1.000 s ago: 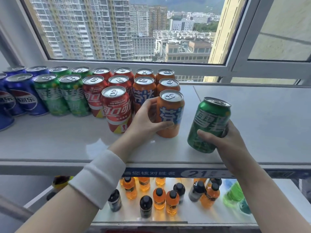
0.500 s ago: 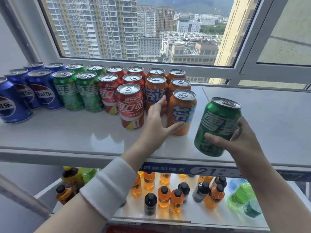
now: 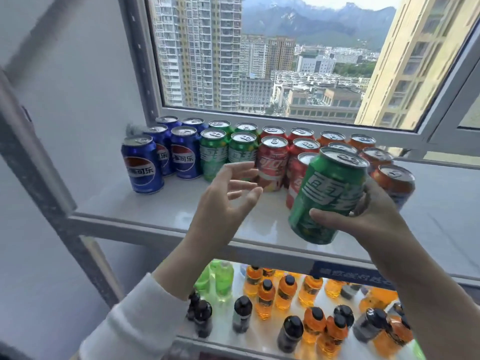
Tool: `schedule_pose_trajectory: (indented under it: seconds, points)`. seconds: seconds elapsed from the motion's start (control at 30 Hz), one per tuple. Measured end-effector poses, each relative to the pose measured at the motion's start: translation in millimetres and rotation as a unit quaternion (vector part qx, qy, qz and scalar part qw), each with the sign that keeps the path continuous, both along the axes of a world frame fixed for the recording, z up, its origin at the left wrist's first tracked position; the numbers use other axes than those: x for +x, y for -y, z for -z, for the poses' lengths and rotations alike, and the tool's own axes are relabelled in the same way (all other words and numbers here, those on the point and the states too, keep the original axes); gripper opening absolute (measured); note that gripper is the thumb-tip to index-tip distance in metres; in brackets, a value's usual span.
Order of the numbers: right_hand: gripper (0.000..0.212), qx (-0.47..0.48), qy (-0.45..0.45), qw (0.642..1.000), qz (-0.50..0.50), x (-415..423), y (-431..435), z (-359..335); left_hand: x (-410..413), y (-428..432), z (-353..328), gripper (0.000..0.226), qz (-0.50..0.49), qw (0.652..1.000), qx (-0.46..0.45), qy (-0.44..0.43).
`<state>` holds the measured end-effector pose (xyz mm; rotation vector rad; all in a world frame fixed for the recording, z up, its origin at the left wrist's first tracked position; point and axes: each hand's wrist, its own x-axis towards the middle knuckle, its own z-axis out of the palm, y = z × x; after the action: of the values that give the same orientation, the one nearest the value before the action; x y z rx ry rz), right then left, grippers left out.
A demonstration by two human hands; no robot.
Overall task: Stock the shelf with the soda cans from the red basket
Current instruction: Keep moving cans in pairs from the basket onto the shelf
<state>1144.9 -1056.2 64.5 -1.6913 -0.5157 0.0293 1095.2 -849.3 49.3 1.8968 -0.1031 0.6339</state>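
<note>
White shelving is standing against a window [image 3: 285,61] that is looking out on tower blocks and hills, and we are working at its top shelf [image 3: 155,211].

Our right hand [image 3: 374,224] is gripping a green can [image 3: 330,193], thumb across the lower front and fingers curling round the far side. We are holding the can tilted, its top leaning away and to the right, off the shelf surface and over the front part of it. Our left hand [image 3: 223,203] is hovering just beside the can with its fingers spread and loosely bent, holding nothing and touching nothing. A white sleeve [image 3: 135,326] is covering that forearm.

Behind our hands, cans are standing upright in colour groups along the window side of the shelf: blue cans [image 3: 142,165] at the left, then green cans [image 3: 213,154], then red cans [image 3: 272,162], then orange cans [image 3: 394,183] at the right. The held can is partly hiding the nearest red and orange ones.

Below, a blue label strip [image 3: 350,275] is running along the shelf's front edge, its print too blurred to read. On the lower shelf [image 3: 223,333], bottles [image 3: 285,292] are standing close together, mostly orange with black caps, some dark and a few green.
</note>
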Motion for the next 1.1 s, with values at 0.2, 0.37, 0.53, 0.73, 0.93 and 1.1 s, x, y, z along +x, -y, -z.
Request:
schedule_pose_trajectory:
  seconds: [0.2,0.37,0.53,0.73,0.93,1.1]
  points:
    - [0.062,-0.025,-0.002,0.999,0.022,15.4,-110.6,25.6,-13.0,-97.4,14.6,0.031,-0.048,0.998,0.022,-0.035]
    - [0.068,-0.043,-0.002,0.998,0.045,32.9,-169.8,42.1,-12.0,-132.5,30.8,0.030,-0.056,0.996,0.034,-0.055]
    - [0.077,-0.058,0.016,0.996,0.065,49.8,-198.3,54.2,-4.5,-141.9,44.7,0.035,-0.049,0.992,0.093,-0.066]
    - [0.082,-0.057,0.027,0.995,0.081,55.5,-208.2,56.0,1.3,-140.9,50.7,0.040,-0.072,0.972,0.217,-0.056]
    - [0.080,-0.061,0.037,0.993,0.097,56.7,-210.7,58.6,5.6,-143.0,49.4,0.041,-0.090,0.950,0.294,-0.050]
    - [0.077,-0.061,0.051,0.990,0.115,62.8,-214.8,64.7,8.2,-144.0,50.9,0.042,-0.085,0.953,0.286,-0.060]
